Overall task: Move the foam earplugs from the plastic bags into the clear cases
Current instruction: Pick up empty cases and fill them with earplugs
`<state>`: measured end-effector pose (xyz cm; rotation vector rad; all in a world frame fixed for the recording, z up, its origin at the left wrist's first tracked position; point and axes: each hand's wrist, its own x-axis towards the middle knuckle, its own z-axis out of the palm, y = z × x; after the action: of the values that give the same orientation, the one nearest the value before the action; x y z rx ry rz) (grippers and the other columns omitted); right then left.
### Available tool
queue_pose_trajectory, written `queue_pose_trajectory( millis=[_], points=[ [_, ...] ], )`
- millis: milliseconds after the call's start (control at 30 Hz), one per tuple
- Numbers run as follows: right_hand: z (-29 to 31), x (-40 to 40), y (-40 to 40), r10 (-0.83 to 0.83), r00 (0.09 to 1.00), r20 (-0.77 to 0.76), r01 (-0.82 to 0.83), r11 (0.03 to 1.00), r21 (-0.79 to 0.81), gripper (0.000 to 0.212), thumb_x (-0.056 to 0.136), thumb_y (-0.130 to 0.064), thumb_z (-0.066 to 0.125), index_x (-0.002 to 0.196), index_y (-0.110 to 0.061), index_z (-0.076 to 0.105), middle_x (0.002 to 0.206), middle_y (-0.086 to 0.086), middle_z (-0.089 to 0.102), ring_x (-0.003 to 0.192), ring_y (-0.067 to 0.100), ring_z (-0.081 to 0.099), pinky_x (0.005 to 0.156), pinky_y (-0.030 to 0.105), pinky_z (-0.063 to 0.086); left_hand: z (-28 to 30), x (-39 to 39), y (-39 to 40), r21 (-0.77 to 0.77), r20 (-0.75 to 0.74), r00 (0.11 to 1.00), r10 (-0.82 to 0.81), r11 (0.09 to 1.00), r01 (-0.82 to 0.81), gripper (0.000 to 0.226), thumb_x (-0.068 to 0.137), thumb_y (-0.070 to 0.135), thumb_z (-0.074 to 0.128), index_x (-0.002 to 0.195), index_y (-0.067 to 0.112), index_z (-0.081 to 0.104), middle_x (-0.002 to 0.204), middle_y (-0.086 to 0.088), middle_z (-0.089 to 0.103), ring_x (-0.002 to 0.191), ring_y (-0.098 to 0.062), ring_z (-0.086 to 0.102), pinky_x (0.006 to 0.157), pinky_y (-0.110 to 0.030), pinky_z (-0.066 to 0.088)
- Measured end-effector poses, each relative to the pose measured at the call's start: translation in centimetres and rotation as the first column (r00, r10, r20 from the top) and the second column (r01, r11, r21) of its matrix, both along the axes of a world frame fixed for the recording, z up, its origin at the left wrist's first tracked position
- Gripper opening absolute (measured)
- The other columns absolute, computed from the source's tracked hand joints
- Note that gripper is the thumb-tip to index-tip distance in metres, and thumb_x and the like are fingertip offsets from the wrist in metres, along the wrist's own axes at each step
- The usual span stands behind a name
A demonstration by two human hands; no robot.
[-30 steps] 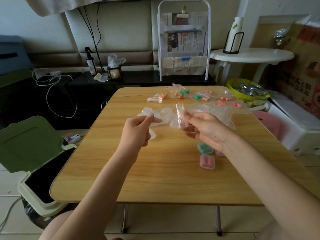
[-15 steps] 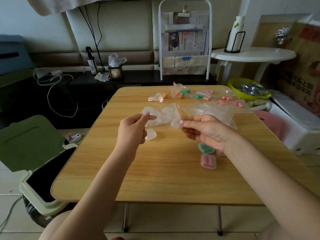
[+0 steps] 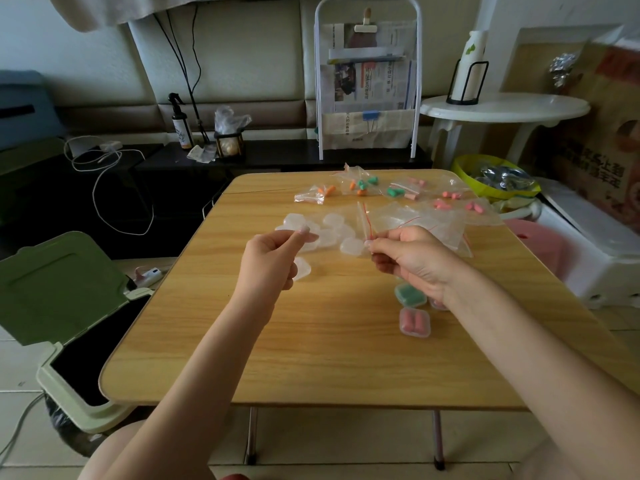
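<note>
My right hand pinches the corner of a clear zip bag with a red seal line. The bag stands on edge above the table and looks empty. My left hand hovers beside it, thumb pressed on forefinger; whether anything is between them is unclear. Empty clear cases lie in a cluster behind both hands, and one more lies by my left palm. Below my right wrist lie a case of green earplugs and a case of pink earplugs. Bags of orange, green and pink earplugs line the far edge.
A pile of flat clear bags lies behind my right hand on the wooden table. A green bin with its lid open stands at the left. A pink stool and a white box stand at the right.
My right hand has dropped slightly and drawn towards me, turning the bag more upright. My left hand has kept its pinch and barely shifted.
</note>
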<state>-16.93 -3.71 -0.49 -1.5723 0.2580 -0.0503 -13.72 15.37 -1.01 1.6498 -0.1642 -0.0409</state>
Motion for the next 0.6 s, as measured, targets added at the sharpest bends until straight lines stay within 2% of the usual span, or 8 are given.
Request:
queue_pose_trajectory(
  millis=[100, 167, 233, 300, 367, 433, 500, 600],
  points=[
    [0.0, 0.3, -1.0, -0.153, 0.987, 0.047, 0.159, 0.973, -0.165, 0.004, 0.088, -0.005, 0.063, 0.089, -0.008, 0.065, 0.078, 0.003, 0.062, 0.070, 0.011, 0.056, 0.066, 0.022, 0.048, 0.0, 0.0, 0.0, 0.091, 0.025, 0.999, -0.028, 0.996, 0.025, 0.023, 0.090, 0.033, 0.062, 0.091, 0.013, 0.073, 0.046, 0.006, 0.032, 0.039, -0.006, 0.030, 0.041, -0.017, 0.028],
    [0.1, 0.6, -2.2, -0.288, 0.943, 0.169, 0.328, 0.897, -0.296, 0.006, 0.088, -0.010, 0.062, 0.086, -0.016, 0.063, 0.079, 0.000, 0.063, 0.071, 0.011, 0.058, 0.067, 0.024, 0.049, -0.2, 0.1, 0.2, 0.268, 0.105, 0.994, 0.016, 0.962, -0.044, 0.030, 0.088, 0.042, 0.062, 0.093, 0.014, 0.072, 0.051, 0.004, 0.037, 0.042, -0.008, 0.032, 0.043, -0.017, 0.028],
    [0.3, 1.0, -3.7, -0.397, 0.872, 0.287, 0.475, 0.828, -0.297, 0.012, 0.087, -0.014, 0.064, 0.078, -0.022, 0.060, 0.076, -0.001, 0.064, 0.069, 0.013, 0.059, 0.070, 0.032, 0.052, -0.5, 0.0, 0.7, 0.546, 0.253, 0.966, 0.060, 0.815, -0.194, 0.037, 0.082, 0.052, 0.064, 0.098, 0.018, 0.067, 0.060, 0.006, 0.049, 0.053, -0.010, 0.044, 0.050, -0.018, 0.032],
    [0.2, 1.3, -5.0, -0.452, 0.832, 0.323, 0.539, 0.796, -0.276, 0.014, 0.086, -0.018, 0.067, 0.077, -0.024, 0.058, 0.079, 0.002, 0.066, 0.069, 0.013, 0.060, 0.072, 0.034, 0.052, -1.0, -0.2, 1.2, 0.717, 0.315, 0.948, 0.039, 0.645, -0.265, 0.053, 0.077, 0.056, 0.068, 0.115, 0.021, 0.060, 0.080, 0.005, 0.058, 0.077, -0.013, 0.054, 0.064, -0.023, 0.038],
    [-0.3, 1.5, -6.0, -0.480, 0.819, 0.313, 0.562, 0.779, -0.277, 0.017, 0.083, -0.017, 0.072, 0.079, -0.024, 0.056, 0.094, 0.007, 0.069, 0.073, 0.015, 0.064, 0.072, 0.033, 0.055, -1.6, -0.1, 1.4, 0.790, 0.287, 0.958, 0.006, 0.564, -0.240, 0.068, 0.076, 0.055, 0.069, 0.130, 0.019, 0.051, 0.107, 0.000, 0.063, 0.101, -0.018, 0.057, 0.076, -0.027, 0.041],
    [-1.0, 1.9, -6.8, -0.512, 0.802, 0.307, 0.594, 0.740, -0.316, 0.021, 0.079, -0.019, 0.074, 0.081, -0.025, 0.055, 0.108, 0.008, 0.068, 0.083, 0.021, 0.068, 0.078, 0.041, 0.057, -2.1, 0.0, 1.2, 0.825, 0.277, 0.961, -0.020, 0.517, -0.227, 0.069, 0.078, 0.052, 0.069, 0.133, 0.016, 0.047, 0.123, -0.001, 0.060, 0.114, -0.022, 0.055, 0.083, -0.030, 0.042],
    [-1.6, 2.1, -6.8, -0.523, 0.795, 0.307, 0.606, 0.702, -0.373, 0.013, 0.084, -0.024, 0.071, 0.089, -0.019, 0.059, 0.105, 0.008, 0.068, 0.086, 0.022, 0.066, 0.083, 0.042, 0.055, -2.3, 0.0, 1.0, 0.836, 0.265, 0.964, -0.033, 0.505, -0.213, 0.061, 0.080, 0.046, 0.069, 0.128, 0.014, 0.050, 0.122, -0.003, 0.060, 0.112, -0.023, 0.055, 0.081, -0.031, 0.042],
    [-1.8, 2.2, -6.2, -0.494, 0.807, 0.323, 0.586, 0.602, -0.543, 0.022, 0.092, -0.031, 0.058, 0.099, -0.011, 0.062, 0.103, 0.010, 0.063, 0.095, 0.027, 0.058, 0.082, 0.036, 0.046, -2.4, 0.0, 0.6, 0.834, 0.256, 0.966, -0.041, 0.515, -0.199, 0.051, 0.085, 0.040, 0.065, 0.126, 0.015, 0.050, 0.112, -0.003, 0.060, 0.104, -0.023, 0.056, 0.075, -0.029, 0.041]
  ],
)
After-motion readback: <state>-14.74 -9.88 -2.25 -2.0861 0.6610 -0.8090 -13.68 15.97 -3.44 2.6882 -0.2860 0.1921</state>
